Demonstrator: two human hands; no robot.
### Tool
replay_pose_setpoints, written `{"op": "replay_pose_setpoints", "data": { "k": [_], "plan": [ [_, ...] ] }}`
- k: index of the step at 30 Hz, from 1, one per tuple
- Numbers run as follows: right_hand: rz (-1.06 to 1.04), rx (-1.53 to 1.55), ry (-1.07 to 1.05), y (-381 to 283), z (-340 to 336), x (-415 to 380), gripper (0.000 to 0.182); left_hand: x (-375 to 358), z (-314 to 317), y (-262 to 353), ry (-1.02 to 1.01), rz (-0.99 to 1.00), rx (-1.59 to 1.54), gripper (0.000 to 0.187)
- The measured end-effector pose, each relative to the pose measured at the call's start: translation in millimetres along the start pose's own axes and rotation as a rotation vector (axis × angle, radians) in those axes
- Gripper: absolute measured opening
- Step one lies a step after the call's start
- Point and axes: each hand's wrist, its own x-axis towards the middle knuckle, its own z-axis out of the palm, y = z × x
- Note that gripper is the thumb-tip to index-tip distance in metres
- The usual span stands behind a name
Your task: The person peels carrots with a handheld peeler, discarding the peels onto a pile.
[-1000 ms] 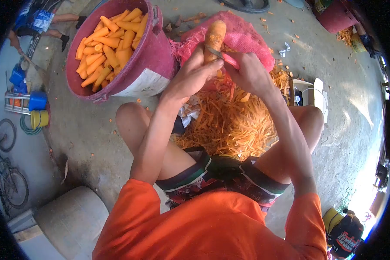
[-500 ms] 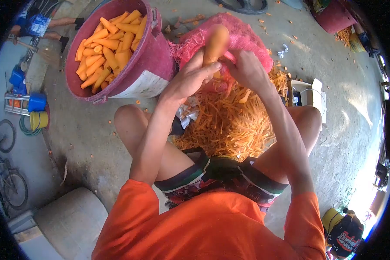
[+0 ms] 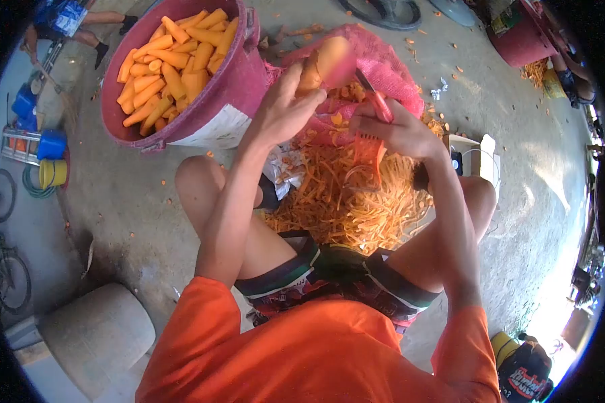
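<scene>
My left hand [image 3: 286, 111] is closed around the lower part of a thick carrot [image 3: 323, 64], its upper end tilted to the right. My right hand [image 3: 400, 131] grips a small knife [image 3: 381, 106] with a red handle, its blade pointing up toward the carrot but apart from it. An orange peeler [image 3: 368, 151] hangs below the same hand, apparently held in it too. Under both hands lies a heap of carrot peelings [image 3: 343, 208]. Beyond it is a pink mesh sack [image 3: 393, 64] with carrot pieces at its opening.
Left of the sack stands a large magenta tub [image 3: 249, 84] full of peeled carrots [image 3: 171, 60]. An open white box [image 3: 480, 161] sits near my right knee. Another person's legs [image 3: 97, 33] show at upper left, and another person's legs [image 3: 575, 84] at upper right beside a tub [image 3: 521, 37].
My right hand has drawn away from the carrot, down and to the right, bringing the knife and peeler into clear view. The carrot in my left hand has tipped rightward.
</scene>
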Motion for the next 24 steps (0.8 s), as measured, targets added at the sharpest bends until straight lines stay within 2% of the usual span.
{"op": "replay_pose_setpoints", "data": {
  "k": [1, 3, 6, 8, 13, 15, 17, 20, 21, 23, 24],
  "plan": [
    [-0.040, 0.057, -0.080, -1, -5, 1, 0.021, -2, 1, 9, -0.004, -0.001, -0.008, 0.057],
    [0.029, 0.017, -0.068, -21, -6, -1, 0.023, -9, 1, 30, -0.077, 0.020, -0.109, 0.051],
    [0.144, 0.070, -0.037, -28, -5, 0, 0.023, -9, 0, 33, -0.127, 0.045, -0.097, 0.050],
    [0.117, 0.249, -0.062, -17, -3, 1, 0.023, -11, -2, 35, -0.135, 0.089, -0.080, 0.050],
    [0.166, 0.153, -0.096, -4, 0, 3, 0.027, -12, -10, 33, -0.224, 0.090, -0.163, 0.047],
    [0.189, 0.121, -0.085, -11, 0, 4, 0.030, -15, -4, 32, -0.180, 0.100, -0.133, 0.048],
    [0.197, 0.217, -0.179, -12, -2, 4, 0.029, -15, -4, 33, -0.140, 0.112, -0.103, 0.048],
    [0.239, 0.145, -0.270, 1, -10, 8, 0.023, -16, -16, 51, -0.241, 0.029, -0.071, 0.046],
    [0.241, 0.146, -0.270, 6, -8, 6, 0.023, -16, -12, 50, -0.241, 0.028, -0.073, 0.046],
    [0.152, 0.258, -0.201, -7, 10, 10, 0.022, -13, 0, 44, -0.210, 0.177, -0.211, 0.044],
    [0.097, 0.273, -0.218, -9, 14, 13, 0.023, -16, 4, 39, -0.189, 0.094, -0.217, 0.044]
  ]
}}
